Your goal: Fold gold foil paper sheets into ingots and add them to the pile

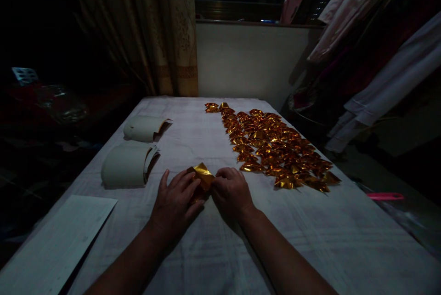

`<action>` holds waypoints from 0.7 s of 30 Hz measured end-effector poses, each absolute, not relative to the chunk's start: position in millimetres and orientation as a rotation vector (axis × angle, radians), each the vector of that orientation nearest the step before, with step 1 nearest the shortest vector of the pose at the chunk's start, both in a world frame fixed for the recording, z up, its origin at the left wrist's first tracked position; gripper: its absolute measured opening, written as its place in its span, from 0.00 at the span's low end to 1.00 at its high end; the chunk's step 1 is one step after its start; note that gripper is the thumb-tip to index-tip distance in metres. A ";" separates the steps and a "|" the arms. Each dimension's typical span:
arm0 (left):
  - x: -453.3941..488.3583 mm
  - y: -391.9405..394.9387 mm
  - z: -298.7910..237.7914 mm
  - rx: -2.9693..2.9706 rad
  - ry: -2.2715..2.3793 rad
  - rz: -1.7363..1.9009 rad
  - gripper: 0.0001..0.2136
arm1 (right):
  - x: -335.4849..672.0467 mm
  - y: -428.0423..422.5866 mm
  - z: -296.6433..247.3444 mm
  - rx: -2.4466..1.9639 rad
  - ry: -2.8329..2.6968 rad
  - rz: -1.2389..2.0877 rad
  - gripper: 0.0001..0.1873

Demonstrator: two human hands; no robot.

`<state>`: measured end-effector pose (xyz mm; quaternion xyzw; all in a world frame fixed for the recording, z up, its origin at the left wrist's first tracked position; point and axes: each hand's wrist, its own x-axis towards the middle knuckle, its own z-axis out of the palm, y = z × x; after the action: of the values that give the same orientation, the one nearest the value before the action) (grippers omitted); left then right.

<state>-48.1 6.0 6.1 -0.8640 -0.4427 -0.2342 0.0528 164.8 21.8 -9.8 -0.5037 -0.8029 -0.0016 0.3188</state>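
Note:
A piece of shiny gold foil paper [204,174], partly folded, is between my hands near the middle of the table. My left hand [176,197] grips its left side, the thumb low and the fingers along the foil, covering much of it. At its right corner my right hand [234,191] pinches with bent fingers. To the right lies a large pile of folded gold foil ingots [272,143], boat-shaped with pointed ends. A few more foil ingots [211,106] sit at the far end of the pile.
Two curled stacks of pale sheets [124,166] [141,128] rest at the left. A flat pale board [58,240] lies at the near left corner of the cloth-covered table [193,125]. Clothes [389,83] hang at the right, and a curtain [165,33] hangs behind.

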 end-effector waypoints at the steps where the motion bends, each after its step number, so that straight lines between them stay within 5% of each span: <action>1: -45.1 4.6 8.4 -2.621 -1.364 -0.726 0.17 | 162.6 20.2 -9.3 -1.294 -2.102 -0.028 0.02; 11: -42.7 5.1 17.6 -2.553 -1.263 -0.778 0.07 | 152.4 15.0 -10.7 -1.107 -2.118 0.018 0.04; 16: -47.1 5.7 17.7 -2.571 -1.107 -0.862 0.09 | 159.9 21.7 -21.6 -1.221 -2.039 0.151 0.23; 21: -46.9 3.4 22.9 -2.666 -0.968 -0.963 0.09 | 170.6 27.6 -26.0 -1.254 -2.048 0.091 0.23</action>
<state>-46.9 3.4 22.9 -0.8876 -0.3224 -0.3208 0.0732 170.6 27.6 -26.0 -0.4867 -0.7948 0.0354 0.3608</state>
